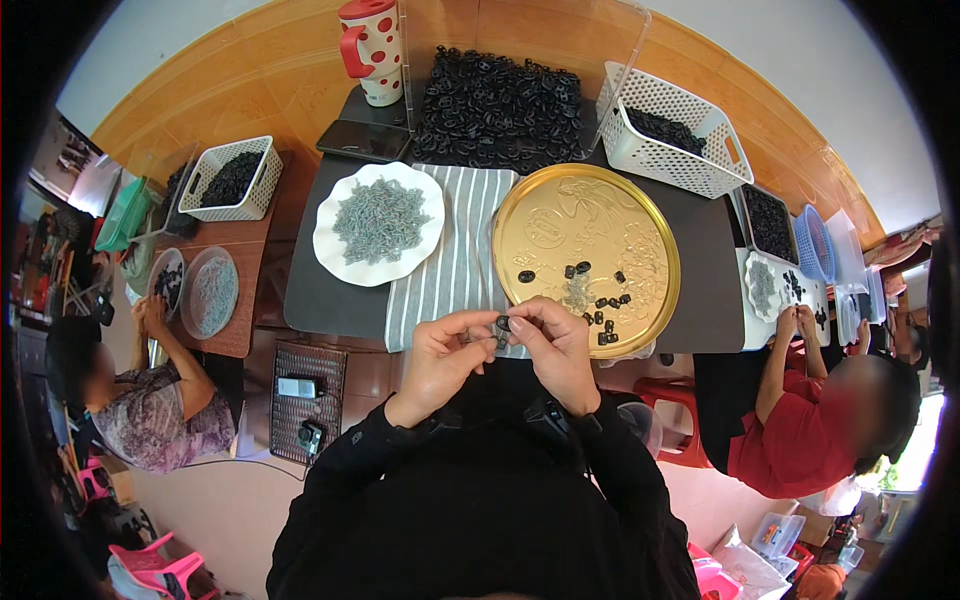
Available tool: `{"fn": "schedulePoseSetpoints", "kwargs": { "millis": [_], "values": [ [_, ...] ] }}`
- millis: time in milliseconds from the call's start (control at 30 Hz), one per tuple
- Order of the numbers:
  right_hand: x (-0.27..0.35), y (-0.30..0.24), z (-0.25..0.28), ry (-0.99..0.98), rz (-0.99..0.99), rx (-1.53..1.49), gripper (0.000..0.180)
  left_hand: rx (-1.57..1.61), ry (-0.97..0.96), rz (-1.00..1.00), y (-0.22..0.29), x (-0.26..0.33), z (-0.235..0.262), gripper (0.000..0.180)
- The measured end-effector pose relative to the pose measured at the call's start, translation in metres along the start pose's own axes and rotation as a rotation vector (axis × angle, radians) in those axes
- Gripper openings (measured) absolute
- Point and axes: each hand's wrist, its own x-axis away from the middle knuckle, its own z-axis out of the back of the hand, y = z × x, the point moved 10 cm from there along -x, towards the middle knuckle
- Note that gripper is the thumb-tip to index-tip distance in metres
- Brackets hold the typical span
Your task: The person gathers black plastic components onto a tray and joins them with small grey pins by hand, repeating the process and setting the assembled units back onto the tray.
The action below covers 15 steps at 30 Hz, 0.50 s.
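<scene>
Just past the near edge of the table, my left hand (440, 360) and my right hand (556, 352) meet, both closed in a pinch. Between their fingertips is a small black plastic piece (503, 324); its exact kind is too small to make out. Right beside my right hand lies a round gold tray (545, 200) with several loose black pieces (606, 302) and a little heap of small metal pins (577, 292). A grey striped cloth (440, 260) runs beneath the hands. Left of it, a white scalloped plate (330, 245) carries a pile of slim greyish metal pins (382, 220).
A clear bin's heap of black pieces (500, 110) stands at the back, beside a phone (365, 141) and a dotted tumbler (382, 50). A white basket (670, 165) is back right. People work at side tables, left (160, 410) and right (800, 430). A red stool (680, 420) is nearby.
</scene>
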Motion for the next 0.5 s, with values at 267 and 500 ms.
{"fn": "schedulePoseSetpoints", "kwargs": {
  "millis": [267,500],
  "values": [
    [0.000,-0.003,0.000,0.000,0.005,0.018,0.010,0.024,0.005,-0.013,-0.002,-0.001,-0.002,0.032],
    [-0.001,0.006,0.003,0.020,-0.067,-0.062,0.009,0.026,0.012,-0.007,-0.005,-0.001,-0.001,0.032]
  ]
}}
